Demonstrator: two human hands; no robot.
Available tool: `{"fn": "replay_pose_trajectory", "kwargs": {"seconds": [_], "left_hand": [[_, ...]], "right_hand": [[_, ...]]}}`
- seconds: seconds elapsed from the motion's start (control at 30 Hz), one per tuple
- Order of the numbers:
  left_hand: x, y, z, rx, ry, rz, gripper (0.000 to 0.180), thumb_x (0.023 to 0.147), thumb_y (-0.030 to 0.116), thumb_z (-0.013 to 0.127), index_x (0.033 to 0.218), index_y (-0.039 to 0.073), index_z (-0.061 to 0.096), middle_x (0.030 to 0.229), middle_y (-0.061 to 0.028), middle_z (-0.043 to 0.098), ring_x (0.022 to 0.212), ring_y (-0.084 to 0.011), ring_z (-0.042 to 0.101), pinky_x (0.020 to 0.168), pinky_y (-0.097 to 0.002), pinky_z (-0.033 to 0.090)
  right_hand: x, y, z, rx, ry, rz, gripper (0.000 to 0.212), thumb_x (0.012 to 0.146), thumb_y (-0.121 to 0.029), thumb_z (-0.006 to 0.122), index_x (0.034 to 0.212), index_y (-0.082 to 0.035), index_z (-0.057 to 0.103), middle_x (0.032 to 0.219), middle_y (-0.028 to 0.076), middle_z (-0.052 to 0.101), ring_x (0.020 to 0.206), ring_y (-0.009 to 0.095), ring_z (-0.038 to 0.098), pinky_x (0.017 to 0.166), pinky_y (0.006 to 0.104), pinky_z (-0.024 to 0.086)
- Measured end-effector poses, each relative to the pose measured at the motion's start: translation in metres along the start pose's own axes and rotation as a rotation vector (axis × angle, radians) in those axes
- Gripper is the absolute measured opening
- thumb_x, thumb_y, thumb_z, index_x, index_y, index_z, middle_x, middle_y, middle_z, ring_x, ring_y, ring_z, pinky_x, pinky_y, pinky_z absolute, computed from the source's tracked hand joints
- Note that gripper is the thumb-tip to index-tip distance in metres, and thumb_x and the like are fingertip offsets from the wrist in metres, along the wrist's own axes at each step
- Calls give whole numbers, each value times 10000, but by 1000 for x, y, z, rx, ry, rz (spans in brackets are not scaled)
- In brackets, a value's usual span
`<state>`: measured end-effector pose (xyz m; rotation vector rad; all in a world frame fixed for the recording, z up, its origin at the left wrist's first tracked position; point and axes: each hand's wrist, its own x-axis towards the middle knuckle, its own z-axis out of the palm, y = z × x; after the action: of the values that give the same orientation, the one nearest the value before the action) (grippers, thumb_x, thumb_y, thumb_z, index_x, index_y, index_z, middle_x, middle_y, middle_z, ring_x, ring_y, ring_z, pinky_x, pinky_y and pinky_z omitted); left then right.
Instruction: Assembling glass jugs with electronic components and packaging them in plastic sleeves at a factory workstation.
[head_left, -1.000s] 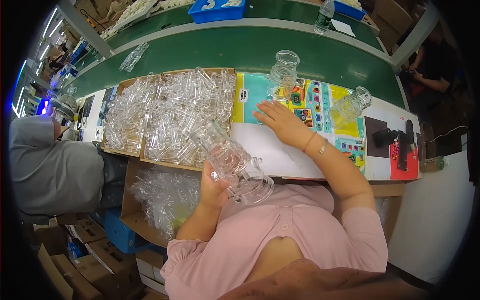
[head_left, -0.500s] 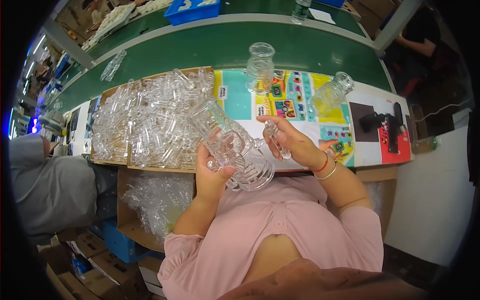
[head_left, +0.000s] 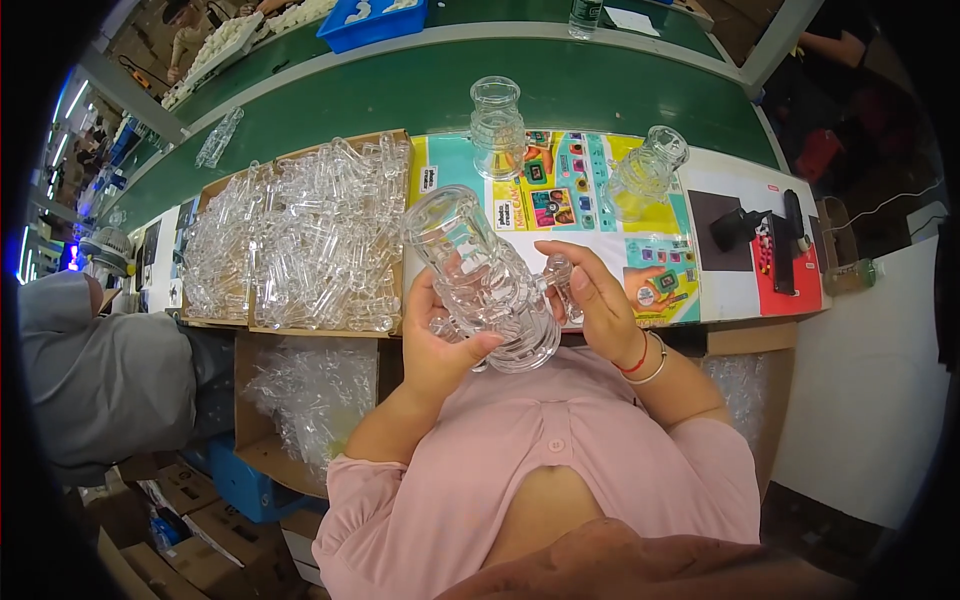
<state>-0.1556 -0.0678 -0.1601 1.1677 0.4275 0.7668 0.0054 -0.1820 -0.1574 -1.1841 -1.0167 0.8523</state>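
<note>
In front of my chest is a clear, ridged, cylindrical vessel [head_left: 468, 245], tilted with its wide open mouth toward the far left. My left hand [head_left: 430, 345] is closed around its lower left side, the thumb across the front. A rounded clear knob [head_left: 444, 327] shows beside that thumb. On the opposite side, my right hand [head_left: 608, 320] pinches a small clear knobbed piece [head_left: 558, 282] against the vessel's wall; whether the two are joined, I cannot tell. Two similar vessels stand beyond my hands, one upright [head_left: 497, 130] and one leaning in the picture [head_left: 648, 175].
Shallow cardboard boxes [head_left: 408, 190] at the left hold many small clear pieces [head_left: 330, 230]. A printed colourful sheet [head_left: 560, 228] covers the bench before me. At the right lie dark tools [head_left: 785, 245]. Below the bench, a carton [head_left: 256, 405] contains clear plastic bags [head_left: 320, 395]. Other people sit nearby.
My right hand has brought the small knobbed piece from slightly apart to against the vessel's side. The vessel has shifted slightly right, and the whole view has moved a little.
</note>
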Motion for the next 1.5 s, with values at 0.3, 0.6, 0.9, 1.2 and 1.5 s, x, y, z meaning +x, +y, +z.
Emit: {"fn": "replay_pose_trajectory", "kwargs": {"seconds": [0.3, 0.6, 0.9, 1.2, 1.5], "left_hand": [[-1, -2, 5, 91, -78, 43, 878, 568, 234, 851, 1241, -5, 341, 1142, -127, 533, 1021, -207, 552, 861, -320, 455], [-3, -2, -6, 366, -625, -101, 788, 584, 208, 830, 1237, 18, 432, 1168, -181, 508, 1065, -295, 525, 887, -395, 432], [-38, -18, 1, 392, -890, 810, 635, 615, 196, 785, 1172, 41, 521, 1157, -195, 480, 1038, -381, 497, 893, -441, 412], [20, -1, 13, 50, -306, -439, 845, 584, 252, 831, 1261, 15, 383, 1152, -92, 531, 1071, -186, 510, 923, -314, 404], [26, 4, 1, 89, -208, 7, 822, 603, 168, 828, 1263, 8, 364, 1171, -126, 519, 1074, -208, 518, 903, -354, 435]], "right_hand": [[-12, 4, -4, -423, 87, -172, 458, 964, -321, 319, 1247, 32, 391, 923, 90, 540, 798, 132, 501, 724, 242, 401], [3, -28, -16, 76, 61, -314, 504, 937, -379, 344, 1193, 46, 432, 1195, 221, 479, 1115, 289, 488, 998, 411, 326], [-51, -21, -4, -137, -535, -536, 474, 950, -315, 255, 1212, 25, 456, 1224, 219, 490, 1180, 380, 435, 986, 463, 334], [25, 3, -15, 476, 148, 93, 498, 969, -386, 219, 1133, 17, 461, 1071, 113, 544, 995, 174, 506, 918, 319, 372], [22, -33, -31, -804, 36, -424, 317, 627, -89, 614, 941, -56, 580, 927, 68, 630, 972, 231, 575, 1042, 538, 203]]}}
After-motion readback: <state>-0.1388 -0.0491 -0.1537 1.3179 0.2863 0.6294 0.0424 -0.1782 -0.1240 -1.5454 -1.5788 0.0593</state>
